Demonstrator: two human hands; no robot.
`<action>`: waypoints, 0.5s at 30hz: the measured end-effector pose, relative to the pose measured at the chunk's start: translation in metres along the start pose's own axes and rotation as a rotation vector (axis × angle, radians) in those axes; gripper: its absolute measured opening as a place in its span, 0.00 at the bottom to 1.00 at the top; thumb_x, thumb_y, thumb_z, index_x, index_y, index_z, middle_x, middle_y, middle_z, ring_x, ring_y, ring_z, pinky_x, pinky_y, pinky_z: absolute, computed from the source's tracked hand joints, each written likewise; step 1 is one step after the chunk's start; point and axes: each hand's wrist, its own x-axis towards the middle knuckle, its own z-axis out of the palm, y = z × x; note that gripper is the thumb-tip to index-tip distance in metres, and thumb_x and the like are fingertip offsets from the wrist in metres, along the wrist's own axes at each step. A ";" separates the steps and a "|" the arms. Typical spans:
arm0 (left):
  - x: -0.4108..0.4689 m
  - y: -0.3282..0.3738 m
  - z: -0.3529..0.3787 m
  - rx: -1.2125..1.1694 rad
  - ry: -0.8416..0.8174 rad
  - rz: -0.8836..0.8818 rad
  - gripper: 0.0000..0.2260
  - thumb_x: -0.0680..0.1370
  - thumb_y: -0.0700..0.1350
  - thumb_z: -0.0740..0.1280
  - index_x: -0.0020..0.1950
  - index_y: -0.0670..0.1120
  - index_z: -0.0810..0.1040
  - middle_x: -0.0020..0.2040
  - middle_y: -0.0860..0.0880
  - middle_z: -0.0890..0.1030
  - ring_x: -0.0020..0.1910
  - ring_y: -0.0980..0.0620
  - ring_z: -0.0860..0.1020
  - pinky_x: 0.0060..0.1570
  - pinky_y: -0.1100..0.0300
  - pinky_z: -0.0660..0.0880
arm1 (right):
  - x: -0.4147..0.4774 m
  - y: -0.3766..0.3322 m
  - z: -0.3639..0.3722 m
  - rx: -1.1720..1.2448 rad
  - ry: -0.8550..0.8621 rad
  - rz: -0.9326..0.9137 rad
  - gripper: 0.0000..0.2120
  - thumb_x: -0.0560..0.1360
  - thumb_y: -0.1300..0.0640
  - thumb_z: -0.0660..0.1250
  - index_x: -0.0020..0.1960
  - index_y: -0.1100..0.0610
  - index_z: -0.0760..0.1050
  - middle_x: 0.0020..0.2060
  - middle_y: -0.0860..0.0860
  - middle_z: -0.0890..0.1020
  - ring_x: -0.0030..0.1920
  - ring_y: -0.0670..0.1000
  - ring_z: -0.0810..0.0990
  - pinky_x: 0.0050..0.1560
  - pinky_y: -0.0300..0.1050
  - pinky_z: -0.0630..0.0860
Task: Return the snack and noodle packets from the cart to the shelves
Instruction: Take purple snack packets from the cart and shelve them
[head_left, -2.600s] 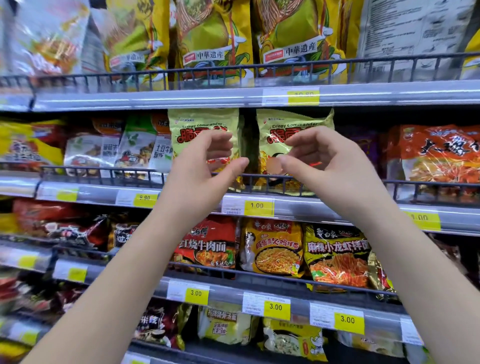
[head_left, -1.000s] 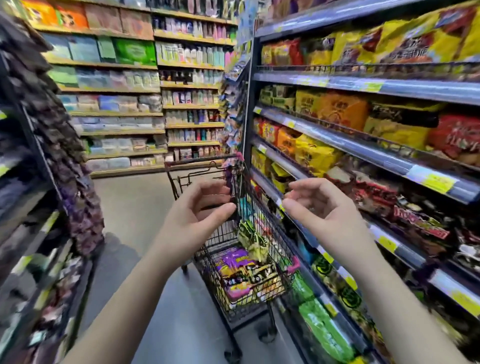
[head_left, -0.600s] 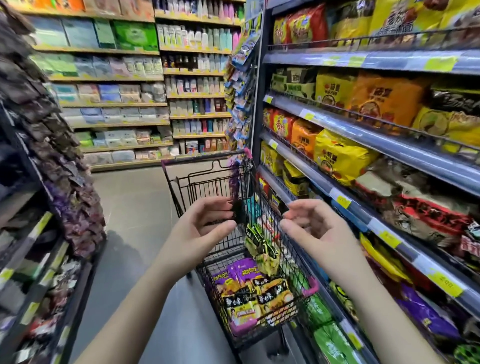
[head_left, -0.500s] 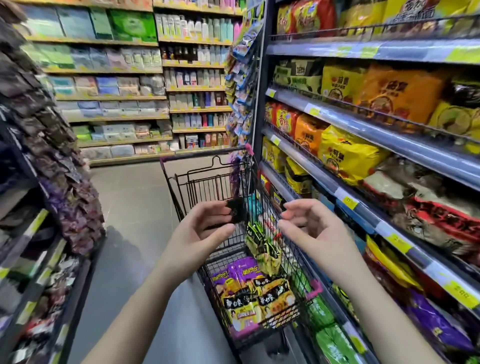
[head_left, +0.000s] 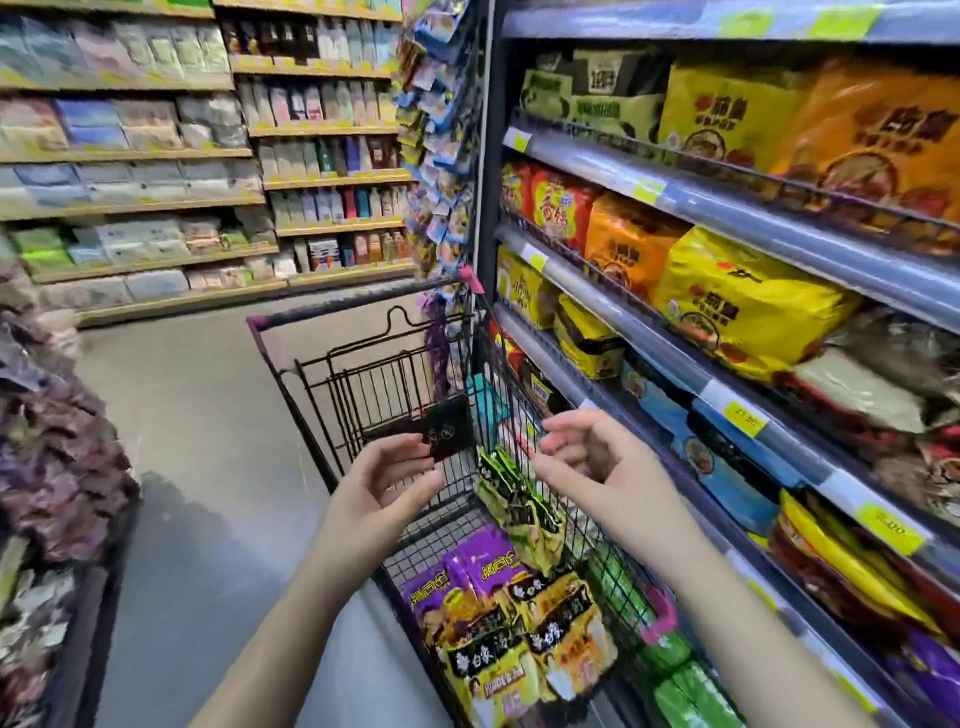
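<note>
Our left hand (head_left: 384, 483) and right hand (head_left: 587, 462) both hold nothing, fingers loosely curled, poised above the cart (head_left: 358, 305); whether the left fingertips touch the dark tag (head_left: 451, 423) on its back flap we cannot tell. Below them the green packets (head_left: 519, 499), purple packets (head_left: 483, 561) and yellow-and-black noodle packets (head_left: 493, 670) lie in the basket, not yet returned. We have turned from facing the shelves (head_left: 727, 205) to looking down the aisle, and in the last half second the hands have sunk nearer the basket, so we judge another pick comes next
</note>
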 end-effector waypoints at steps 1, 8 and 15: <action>0.009 -0.009 -0.001 -0.006 -0.002 -0.023 0.22 0.71 0.48 0.75 0.63 0.49 0.77 0.58 0.49 0.84 0.60 0.55 0.82 0.55 0.63 0.79 | 0.008 0.008 0.004 -0.011 0.004 0.018 0.14 0.74 0.55 0.78 0.58 0.47 0.80 0.50 0.46 0.85 0.49 0.47 0.84 0.54 0.48 0.81; 0.047 -0.070 0.016 -0.001 0.072 -0.209 0.25 0.68 0.55 0.75 0.63 0.52 0.77 0.59 0.53 0.84 0.59 0.58 0.82 0.55 0.60 0.81 | 0.067 0.078 0.015 -0.097 -0.081 0.156 0.16 0.74 0.52 0.77 0.58 0.44 0.77 0.50 0.43 0.85 0.50 0.42 0.83 0.54 0.40 0.80; 0.074 -0.150 0.052 0.051 0.295 -0.389 0.25 0.71 0.54 0.76 0.65 0.50 0.75 0.58 0.55 0.82 0.57 0.60 0.81 0.58 0.61 0.78 | 0.115 0.177 0.025 -0.119 -0.192 0.267 0.16 0.75 0.51 0.76 0.59 0.44 0.75 0.52 0.43 0.84 0.51 0.38 0.82 0.52 0.39 0.80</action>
